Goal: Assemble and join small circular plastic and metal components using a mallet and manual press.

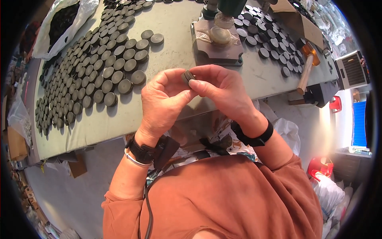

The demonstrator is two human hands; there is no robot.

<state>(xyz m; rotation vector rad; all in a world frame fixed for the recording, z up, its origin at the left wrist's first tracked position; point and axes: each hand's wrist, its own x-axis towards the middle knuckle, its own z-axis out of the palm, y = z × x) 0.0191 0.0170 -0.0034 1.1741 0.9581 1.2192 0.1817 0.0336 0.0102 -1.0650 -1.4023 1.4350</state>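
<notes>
Rust-coloured shirt (227, 195) lies nearest, and both forearms reach from it to the near edge of the table (171, 44). Left hand (161, 99) and right hand (225, 89) meet there, both closed, pinching one small round cap (188, 77) between thumbs and forefingers. It is held up near the table's front edge, on the near side of the press base (219, 44).

Such a cap should be light and fairly stiff, probably hard plastic or metal, unlikely to break; a smooth face could slip. Its rim looks the best place to hold, fingertips on opposite sides. Being round, it has no long axis across its face; it seems tipped up on edge, its narrow side running roughly near to far, with a face turned left. Whether it is one piece or two pressed together, I cannot tell.

Many similar dark caps (110, 99) cover the table's left; paler-topped caps (274, 43) and a hammer (305, 73) lie right.
</notes>
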